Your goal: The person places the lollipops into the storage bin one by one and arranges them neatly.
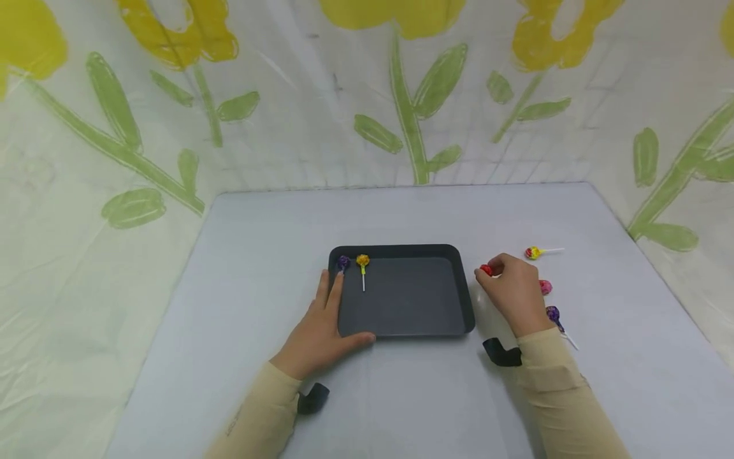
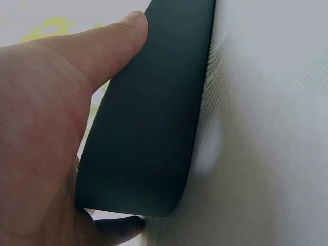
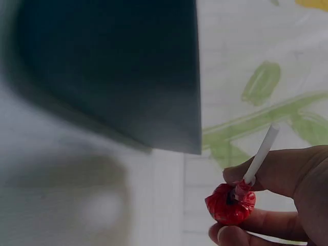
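Note:
My right hand (image 1: pixel 512 290) pinches a red-wrapped lollipop (image 3: pixel 231 204) between thumb and fingers, just right of the tray; its white stick points up in the right wrist view. My left hand (image 1: pixel 321 331) spans the near left corner of a dark grey baking tray (image 1: pixel 407 329), its fingers straight along the left side. In the left wrist view the left thumb (image 2: pixel 115 41) lies against the tray's rim. Inside the tray, at the far left, are a purple lollipop (image 1: pixel 343 262) and a yellow lollipop (image 1: pixel 362 260), with left fingertips close to the purple one.
On the white table (image 1: pixel 275 223), right of the right hand, lie a yellow and red lollipop (image 1: pixel 534 253), a pink lollipop (image 1: pixel 545 287) partly hidden by the hand, and another purple lollipop (image 1: pixel 553 313). A flower-painted sheet (image 1: pixel 309 102) hangs behind the table.

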The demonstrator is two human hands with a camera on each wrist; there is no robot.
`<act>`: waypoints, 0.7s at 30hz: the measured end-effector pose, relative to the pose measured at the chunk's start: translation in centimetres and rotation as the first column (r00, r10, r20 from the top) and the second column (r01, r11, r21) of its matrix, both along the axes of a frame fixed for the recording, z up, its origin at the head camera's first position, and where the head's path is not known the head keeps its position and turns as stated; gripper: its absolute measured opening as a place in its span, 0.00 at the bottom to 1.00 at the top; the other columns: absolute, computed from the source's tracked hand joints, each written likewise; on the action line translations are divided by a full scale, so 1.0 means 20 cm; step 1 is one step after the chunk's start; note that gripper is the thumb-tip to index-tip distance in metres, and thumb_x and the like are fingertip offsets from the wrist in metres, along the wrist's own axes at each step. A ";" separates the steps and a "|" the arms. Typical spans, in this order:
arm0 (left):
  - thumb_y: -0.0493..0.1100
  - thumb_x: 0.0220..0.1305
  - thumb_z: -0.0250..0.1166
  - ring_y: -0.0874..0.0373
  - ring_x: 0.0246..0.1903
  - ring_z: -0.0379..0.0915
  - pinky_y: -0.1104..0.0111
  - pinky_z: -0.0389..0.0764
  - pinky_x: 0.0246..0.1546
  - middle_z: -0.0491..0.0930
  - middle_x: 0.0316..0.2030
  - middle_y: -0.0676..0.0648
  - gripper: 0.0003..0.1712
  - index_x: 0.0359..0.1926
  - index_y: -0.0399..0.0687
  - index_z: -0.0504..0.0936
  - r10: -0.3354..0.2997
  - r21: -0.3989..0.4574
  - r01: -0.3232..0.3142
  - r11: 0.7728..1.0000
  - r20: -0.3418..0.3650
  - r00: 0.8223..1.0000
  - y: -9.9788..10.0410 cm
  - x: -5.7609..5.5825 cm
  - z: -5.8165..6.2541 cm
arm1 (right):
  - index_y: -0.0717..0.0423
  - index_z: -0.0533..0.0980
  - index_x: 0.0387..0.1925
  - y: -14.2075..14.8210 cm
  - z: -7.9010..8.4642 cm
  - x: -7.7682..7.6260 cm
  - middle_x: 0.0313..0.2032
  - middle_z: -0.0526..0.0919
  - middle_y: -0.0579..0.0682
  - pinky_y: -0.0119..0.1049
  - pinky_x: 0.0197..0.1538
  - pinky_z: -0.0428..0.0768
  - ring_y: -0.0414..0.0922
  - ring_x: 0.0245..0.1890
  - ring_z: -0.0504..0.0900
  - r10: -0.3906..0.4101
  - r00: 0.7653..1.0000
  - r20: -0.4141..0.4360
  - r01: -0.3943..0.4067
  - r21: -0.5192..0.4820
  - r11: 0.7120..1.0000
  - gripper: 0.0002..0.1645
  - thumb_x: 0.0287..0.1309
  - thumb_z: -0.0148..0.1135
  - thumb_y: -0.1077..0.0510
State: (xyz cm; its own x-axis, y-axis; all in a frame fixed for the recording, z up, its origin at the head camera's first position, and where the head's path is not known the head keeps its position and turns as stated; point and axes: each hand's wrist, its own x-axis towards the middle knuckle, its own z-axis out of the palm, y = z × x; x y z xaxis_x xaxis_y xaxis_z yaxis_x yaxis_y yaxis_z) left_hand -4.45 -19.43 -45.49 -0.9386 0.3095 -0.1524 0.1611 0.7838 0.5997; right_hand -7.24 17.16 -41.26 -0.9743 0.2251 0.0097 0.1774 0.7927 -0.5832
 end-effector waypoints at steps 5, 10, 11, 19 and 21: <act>0.81 0.53 0.69 0.30 0.78 0.49 0.40 0.67 0.70 0.24 0.84 0.43 0.76 0.85 0.63 0.31 -0.007 0.001 0.007 1.000 0.005 1.000 0.00 -0.01 -0.01 | 0.65 0.83 0.42 -0.04 0.02 -0.03 0.39 0.87 0.63 0.40 0.35 0.79 0.55 0.37 0.81 0.020 1.000 -0.011 -0.020 0.001 1.000 0.19 0.67 0.66 0.50; 0.80 0.53 0.70 0.33 0.79 0.48 0.41 0.68 0.71 0.24 0.84 0.44 0.76 0.86 0.62 0.31 -0.004 0.000 0.004 1.000 0.007 1.000 0.00 -0.01 -0.01 | 0.65 0.83 0.43 -0.08 0.05 -0.05 0.39 0.86 0.63 0.46 0.38 0.81 0.56 0.38 0.81 0.045 0.999 -0.005 -0.045 0.009 0.999 0.19 0.67 0.65 0.50; 0.80 0.53 0.70 0.33 0.79 0.48 0.41 0.68 0.70 0.24 0.84 0.44 0.76 0.86 0.62 0.31 -0.002 0.001 0.002 1.000 0.005 1.000 0.00 -0.01 -0.01 | 0.65 0.83 0.43 -0.09 0.05 -0.06 0.39 0.86 0.63 0.47 0.39 0.81 0.56 0.38 0.81 0.048 0.999 -0.006 -0.048 0.011 0.999 0.19 0.67 0.65 0.50; 0.81 0.53 0.70 0.32 0.79 0.48 0.41 0.69 0.70 0.25 0.85 0.43 0.77 0.86 0.59 0.34 0.001 -0.001 -0.001 1.000 -0.011 1.000 -0.01 -0.01 -0.02 | 0.65 0.84 0.44 -0.15 0.08 -0.09 0.42 0.88 0.64 0.49 0.40 0.83 0.56 0.39 0.83 0.091 0.996 -0.003 -0.091 0.009 0.996 0.20 0.69 0.66 0.50; 0.81 0.52 0.70 0.33 0.79 0.49 0.41 0.69 0.70 0.26 0.85 0.42 0.77 0.86 0.58 0.34 0.001 -0.002 -0.001 1.000 -0.019 1.000 -0.01 -0.01 -0.02 | 0.66 0.84 0.45 -0.17 0.09 -0.10 0.43 0.88 0.64 0.50 0.41 0.84 0.56 0.40 0.83 0.108 0.994 -0.005 -0.108 0.012 0.994 0.20 0.70 0.66 0.50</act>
State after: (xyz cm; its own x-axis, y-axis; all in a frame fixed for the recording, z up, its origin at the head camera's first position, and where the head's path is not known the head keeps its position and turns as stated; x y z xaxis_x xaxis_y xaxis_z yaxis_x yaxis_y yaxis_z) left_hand -4.59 -19.54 -45.84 -0.9418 0.3080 -0.1351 0.1714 0.7851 0.5952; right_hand -9.26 13.66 -39.41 -0.9928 0.1186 0.0173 0.0872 0.8141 -0.5741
